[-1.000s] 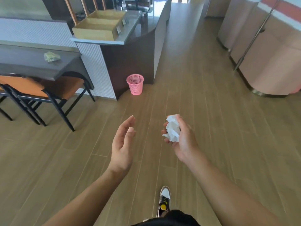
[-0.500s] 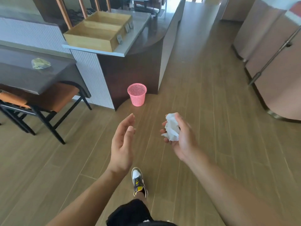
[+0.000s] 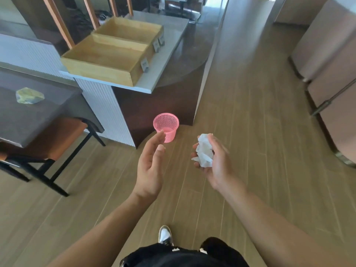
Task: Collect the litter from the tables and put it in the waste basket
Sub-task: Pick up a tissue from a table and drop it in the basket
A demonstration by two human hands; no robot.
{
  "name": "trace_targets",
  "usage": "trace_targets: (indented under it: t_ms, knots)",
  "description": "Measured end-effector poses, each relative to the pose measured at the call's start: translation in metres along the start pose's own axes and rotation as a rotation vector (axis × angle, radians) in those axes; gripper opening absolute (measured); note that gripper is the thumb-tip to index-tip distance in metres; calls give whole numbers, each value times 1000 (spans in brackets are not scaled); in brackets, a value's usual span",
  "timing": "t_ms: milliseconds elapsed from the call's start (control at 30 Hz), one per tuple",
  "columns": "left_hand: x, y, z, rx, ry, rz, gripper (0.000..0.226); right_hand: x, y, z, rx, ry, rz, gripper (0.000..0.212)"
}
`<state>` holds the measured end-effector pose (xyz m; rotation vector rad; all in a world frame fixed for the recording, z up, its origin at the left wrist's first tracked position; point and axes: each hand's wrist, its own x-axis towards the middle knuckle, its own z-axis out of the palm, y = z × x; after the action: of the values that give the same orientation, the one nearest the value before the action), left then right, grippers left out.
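White paper ball (image 3: 204,151): in the head view it sits in the right hand (image 3: 218,168), at 3 o'clock from the left hand (image 3: 151,168).
Right hand: fingers curl round the ball and hold it.
Left hand: fingers straight and loose, holding nothing.
Pink basket (image 3: 167,126): on the floor at 11 o'clock from the ball, near it, partly behind the left fingertips.
Doing it well: I think it is best to step closer, hold the ball right over the basket's mouth, then let go. A throw may miss.
More litter: a yellow-green wad (image 3: 29,95) at 9 o'clock on the dark table (image 3: 38,120), well apart from the basket.
In the way: the counter (image 3: 169,54) corner stands just behind the basket; a chair (image 3: 57,137) at 8 o'clock.
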<state>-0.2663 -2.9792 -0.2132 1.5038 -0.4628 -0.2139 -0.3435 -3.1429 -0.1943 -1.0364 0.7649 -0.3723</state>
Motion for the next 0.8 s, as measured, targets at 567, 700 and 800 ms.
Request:
trace_targets:
  t_ms: [567,700,800]
  knots:
    - [235,-103,122,55,280,-161,39,320,-54,5,-161,-108,157,49]
    - [287,-135,148,48,371,-208,41,394,-53,4,-209,-173,240,44]
    - [319,-172,156,48,428,-237,48,448,-37,7,-243,-213,305,49]
